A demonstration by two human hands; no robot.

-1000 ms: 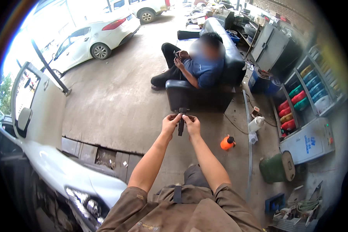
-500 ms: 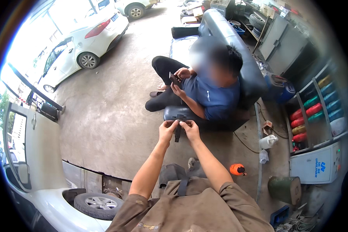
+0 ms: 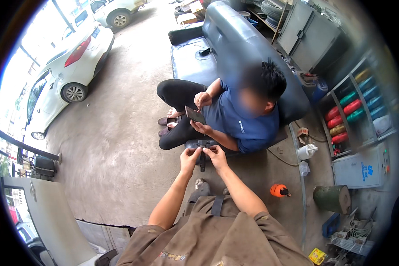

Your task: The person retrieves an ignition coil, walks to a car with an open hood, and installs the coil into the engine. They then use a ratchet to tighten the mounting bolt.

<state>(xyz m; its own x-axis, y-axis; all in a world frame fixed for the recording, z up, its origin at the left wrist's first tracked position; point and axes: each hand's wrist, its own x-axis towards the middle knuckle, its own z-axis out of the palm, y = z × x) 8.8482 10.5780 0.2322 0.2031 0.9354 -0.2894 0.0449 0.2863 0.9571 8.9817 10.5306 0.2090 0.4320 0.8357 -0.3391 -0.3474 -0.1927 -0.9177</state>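
My left hand [image 3: 190, 154] and my right hand [image 3: 215, 155] together grip a small black part [image 3: 202, 161] with a blocky top and a long dark stem pointing down, like an ignition coil. My fingertips and thumbs pinch its top. Just beyond my hands a person [image 3: 256, 124] in a blue T-shirt sits on a dark leather sofa [image 3: 292, 102], holding a phone [image 3: 195, 115]. The top of the part lies against the sofa's near armrest in the view; whether they touch I cannot tell.
A white car [image 3: 64, 75] stands at the upper left and an open car door [image 3: 44, 213] at the lower left. On the right are a rack of colored jugs [image 3: 354, 104], a grey control box [image 3: 357, 165], a green container [image 3: 330, 199] and an orange spray bottle [image 3: 278, 190] on the concrete floor [image 3: 106, 155].
I have moved closer to the seated person and sofa, which now fill more of the view. The white car beside me has slipped toward the lower left. Both hands still hold the black part.
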